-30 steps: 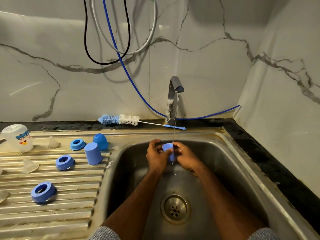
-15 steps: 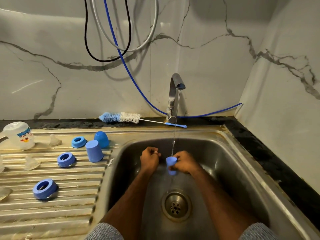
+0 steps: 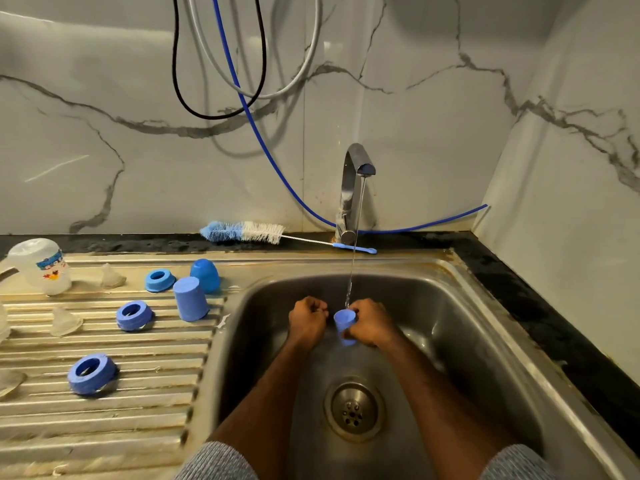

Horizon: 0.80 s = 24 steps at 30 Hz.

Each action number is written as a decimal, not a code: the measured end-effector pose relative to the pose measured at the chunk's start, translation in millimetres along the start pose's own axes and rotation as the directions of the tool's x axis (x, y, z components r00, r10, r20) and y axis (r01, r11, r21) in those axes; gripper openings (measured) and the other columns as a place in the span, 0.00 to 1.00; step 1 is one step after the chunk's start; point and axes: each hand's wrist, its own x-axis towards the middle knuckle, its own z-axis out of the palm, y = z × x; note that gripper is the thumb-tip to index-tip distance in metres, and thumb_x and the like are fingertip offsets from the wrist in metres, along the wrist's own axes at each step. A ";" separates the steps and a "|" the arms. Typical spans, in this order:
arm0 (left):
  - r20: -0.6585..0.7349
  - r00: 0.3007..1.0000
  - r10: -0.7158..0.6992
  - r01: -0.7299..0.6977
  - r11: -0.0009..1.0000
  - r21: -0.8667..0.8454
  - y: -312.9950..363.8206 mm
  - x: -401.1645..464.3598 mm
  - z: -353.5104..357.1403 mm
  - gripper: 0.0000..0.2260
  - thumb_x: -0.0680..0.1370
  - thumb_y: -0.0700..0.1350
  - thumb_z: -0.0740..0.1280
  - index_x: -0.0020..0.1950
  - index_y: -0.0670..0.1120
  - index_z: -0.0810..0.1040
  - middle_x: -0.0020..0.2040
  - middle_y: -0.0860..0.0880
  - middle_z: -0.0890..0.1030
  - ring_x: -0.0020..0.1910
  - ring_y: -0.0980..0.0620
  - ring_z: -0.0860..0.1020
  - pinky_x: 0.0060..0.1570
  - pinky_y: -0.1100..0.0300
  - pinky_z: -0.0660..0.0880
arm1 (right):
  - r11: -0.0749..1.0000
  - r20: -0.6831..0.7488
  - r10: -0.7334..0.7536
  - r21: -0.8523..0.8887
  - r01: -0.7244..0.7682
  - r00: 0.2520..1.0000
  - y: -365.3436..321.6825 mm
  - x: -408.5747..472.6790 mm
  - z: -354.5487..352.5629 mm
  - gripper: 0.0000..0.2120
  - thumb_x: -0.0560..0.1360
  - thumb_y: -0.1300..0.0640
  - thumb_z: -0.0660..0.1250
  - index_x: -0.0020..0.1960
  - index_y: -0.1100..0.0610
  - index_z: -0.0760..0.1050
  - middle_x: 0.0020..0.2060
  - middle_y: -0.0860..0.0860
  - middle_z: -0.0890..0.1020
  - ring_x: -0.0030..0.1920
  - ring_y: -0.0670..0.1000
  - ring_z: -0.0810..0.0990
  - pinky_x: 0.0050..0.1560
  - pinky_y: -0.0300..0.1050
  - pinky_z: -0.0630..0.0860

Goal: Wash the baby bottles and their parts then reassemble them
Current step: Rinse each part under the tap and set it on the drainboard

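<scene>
My right hand (image 3: 372,322) grips a small blue bottle cap (image 3: 344,323) over the sink basin (image 3: 450,327), open end up under the thin water stream from the tap (image 3: 353,188). My left hand (image 3: 307,320) is curled into a fist just left of the cap, apart from it and holding nothing. On the drainboard (image 3: 104,420) lie three blue collar rings (image 3: 91,374), (image 3: 134,315), (image 3: 159,279), two blue caps (image 3: 189,298), (image 3: 205,274), clear teats (image 3: 65,322), (image 3: 111,277) and an upturned clear bottle (image 3: 41,265).
A blue-and-white bottle brush (image 3: 249,232) lies on the black counter ledge behind the sink. A blue hose (image 3: 263,147) and black and grey cables hang on the marble wall. The drain strainer (image 3: 353,408) sits in the basin floor between my forearms.
My left hand let go of the blue cap and drew back into a fist. My right hand now holds the cap alone under the water, slightly lower in the basin.
</scene>
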 end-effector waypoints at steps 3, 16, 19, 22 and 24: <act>0.015 1.000 0.007 -0.007 1.000 0.023 0.7 -0.2 -0.6 0.08 0.78 0.32 0.66 0.55 0.36 0.82 0.54 0.39 0.83 0.56 0.41 0.80 0.62 0.48 0.77 | 0.999 -0.024 0.013 0.031 -0.012 1.000 0.3 1.0 -0.6 0.18 0.69 0.56 0.80 0.57 0.57 0.82 0.52 0.54 0.85 0.52 0.53 0.83 0.49 0.43 0.78; 0.018 1.000 0.009 -0.010 0.999 0.037 -2.6 1.3 0.5 0.08 0.78 0.32 0.66 0.54 0.37 0.82 0.53 0.39 0.83 0.55 0.42 0.81 0.61 0.47 0.77 | 1.000 0.002 0.027 -0.001 -0.027 1.000 -2.5 -0.5 1.4 0.18 0.68 0.55 0.80 0.56 0.57 0.83 0.52 0.54 0.86 0.52 0.54 0.84 0.54 0.48 0.81; 0.009 1.000 0.012 -0.012 0.999 0.046 -2.6 1.7 0.5 0.08 0.77 0.32 0.66 0.54 0.37 0.83 0.53 0.39 0.84 0.56 0.42 0.81 0.61 0.49 0.77 | 0.999 -0.033 0.023 0.045 -0.021 0.999 -0.3 1.2 -1.1 0.18 0.69 0.57 0.79 0.58 0.57 0.81 0.52 0.54 0.85 0.52 0.53 0.83 0.51 0.45 0.81; 0.027 1.000 0.008 -0.010 0.999 0.042 -2.2 0.8 0.2 0.09 0.78 0.32 0.65 0.54 0.37 0.82 0.53 0.38 0.84 0.56 0.41 0.81 0.62 0.47 0.77 | 0.998 0.034 0.031 0.047 -0.032 0.999 0.1 -0.9 -1.6 0.16 0.71 0.57 0.78 0.57 0.58 0.82 0.50 0.55 0.85 0.49 0.53 0.84 0.45 0.43 0.82; 0.020 1.000 0.018 -0.019 0.999 0.038 -3.7 1.3 1.0 0.09 0.77 0.31 0.65 0.54 0.36 0.82 0.53 0.38 0.84 0.56 0.41 0.81 0.61 0.48 0.77 | 1.000 -0.053 0.021 0.010 -0.020 0.998 1.3 -0.9 -3.1 0.17 0.69 0.57 0.78 0.58 0.56 0.82 0.53 0.54 0.85 0.53 0.54 0.83 0.51 0.45 0.80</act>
